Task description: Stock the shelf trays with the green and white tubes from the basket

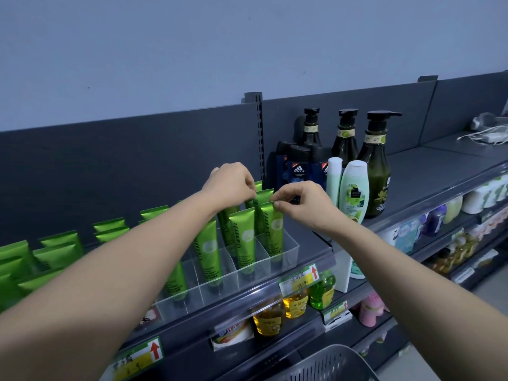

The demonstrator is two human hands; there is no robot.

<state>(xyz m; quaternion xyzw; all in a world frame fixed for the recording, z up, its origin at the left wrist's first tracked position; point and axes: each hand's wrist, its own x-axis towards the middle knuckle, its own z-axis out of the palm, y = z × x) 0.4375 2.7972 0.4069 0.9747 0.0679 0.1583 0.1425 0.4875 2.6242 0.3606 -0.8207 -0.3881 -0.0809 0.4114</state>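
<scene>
Green tubes marked "Chamomile" stand cap-down in a clear divided tray (286, 253) on the top shelf. My left hand (229, 184) pinches the crimped top of a tube in the back rows (262, 195). My right hand (302, 204) pinches the top edge of the rightmost front tube (272, 229). Another tube (243, 237) stands just left of it. More green tubes (59, 250) fill the trays to the left. The grey basket (334, 365) shows at the bottom edge; its contents are hidden.
Dark pump bottles (376, 166), blue bottles (298, 167) and a pale green bottle (353, 188) stand right of the tray. The shelf edge (264, 288) carries yellow price tags. Lower shelves hold yellow and green bottles (295, 302). Cables (483, 136) lie at far right.
</scene>
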